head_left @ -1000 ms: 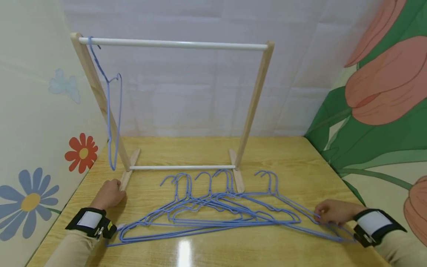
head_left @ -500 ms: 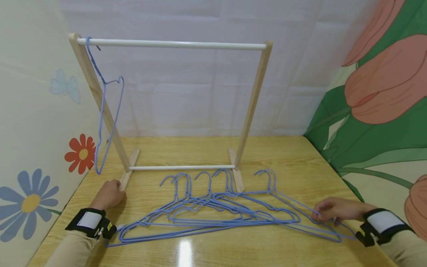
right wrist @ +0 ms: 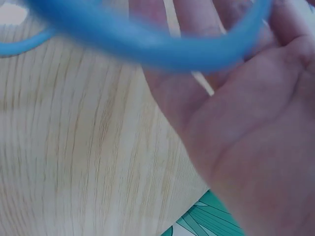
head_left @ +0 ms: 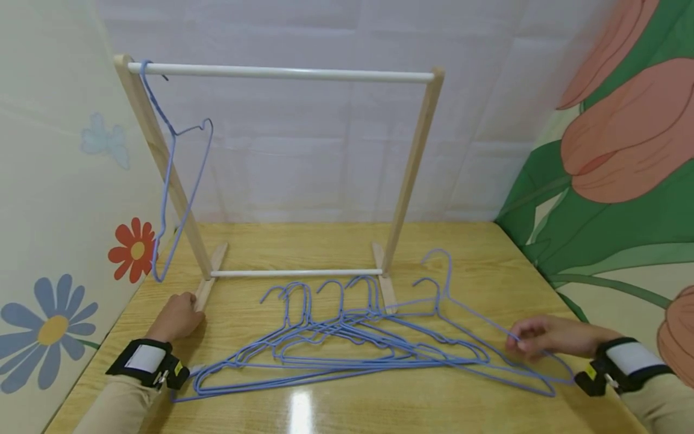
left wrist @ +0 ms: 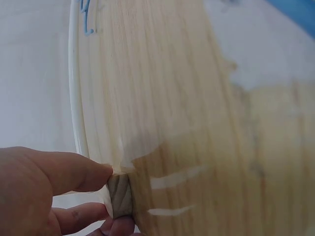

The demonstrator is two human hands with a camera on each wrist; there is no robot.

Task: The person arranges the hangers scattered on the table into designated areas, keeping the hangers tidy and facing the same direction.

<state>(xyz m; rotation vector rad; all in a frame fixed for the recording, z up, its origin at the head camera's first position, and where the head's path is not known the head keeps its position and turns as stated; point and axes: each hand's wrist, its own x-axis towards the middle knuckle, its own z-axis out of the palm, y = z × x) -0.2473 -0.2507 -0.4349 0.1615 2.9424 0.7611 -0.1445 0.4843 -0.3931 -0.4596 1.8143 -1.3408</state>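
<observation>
In the head view my left hand (head_left: 176, 316) grips the front end of the wooden rack's left foot (head_left: 203, 293). The left wrist view shows thumb and fingers pinching that squared foot end (left wrist: 120, 194). On the right, my right hand (head_left: 558, 336) holds the right arm of a blue wire hanger (head_left: 449, 274), its hook raised above the others. Close up, the hanger's blue wire (right wrist: 187, 56) crosses in front of the fingers in the right wrist view. Several more blue hangers (head_left: 379, 362) lie overlapped on the table between the hands.
One blue hanger (head_left: 191, 196) hangs at the left end of the rack's white top rail (head_left: 282, 72). A lower white bar (head_left: 298, 273) joins the two feet. Flowered panels stand left and right, and a pale cloth (head_left: 303, 169) hangs behind the wooden table (head_left: 461, 241).
My right hand has lifted the top hanger, whose hook has moved up and away from the one beneath. The hanger on the rail has swung. My left hand has stayed on the rack's foot.
</observation>
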